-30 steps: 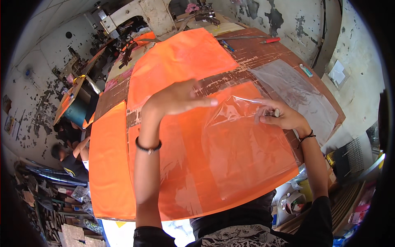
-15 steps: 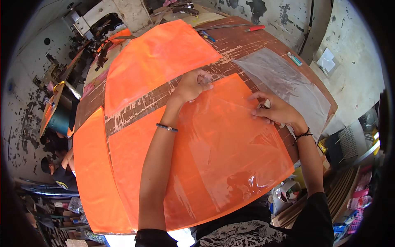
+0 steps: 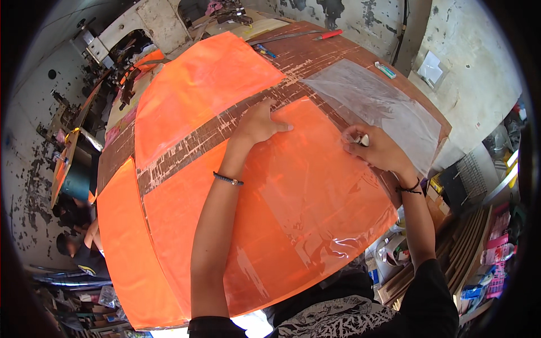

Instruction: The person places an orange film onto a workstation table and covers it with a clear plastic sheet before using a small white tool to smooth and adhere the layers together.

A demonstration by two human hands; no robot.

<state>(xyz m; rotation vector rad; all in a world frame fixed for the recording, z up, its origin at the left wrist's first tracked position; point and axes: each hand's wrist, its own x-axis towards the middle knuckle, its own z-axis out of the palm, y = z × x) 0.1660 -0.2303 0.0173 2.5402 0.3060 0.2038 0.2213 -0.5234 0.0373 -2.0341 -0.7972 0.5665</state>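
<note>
Head view: see orange sheet [image 3: 177,203] under clear film [image 3: 332,197], along near edge of surface [image 3: 360,50]. At sheet's far edge, L hand [image 3: 262,124] w/ thumb spread apart from fingers; nr. sheet's R edge, R hand [image 3: 377,149] clamped on small pale obj. [image 3: 364,140]. Note also 2nd orange sheet [image 3: 127,242] at surface's L edge, 3rd orange sheet [image 3: 203,84] twd far L corner, 2nd clear film [image 3: 389,107] by R edge, red-handled tool [image 3: 328,35] nr. far edge.

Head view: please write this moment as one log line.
left hand: at far edge of orange sheet | right hand: holding small pale object | clear film: over orange sheet | second film: on table
</note>
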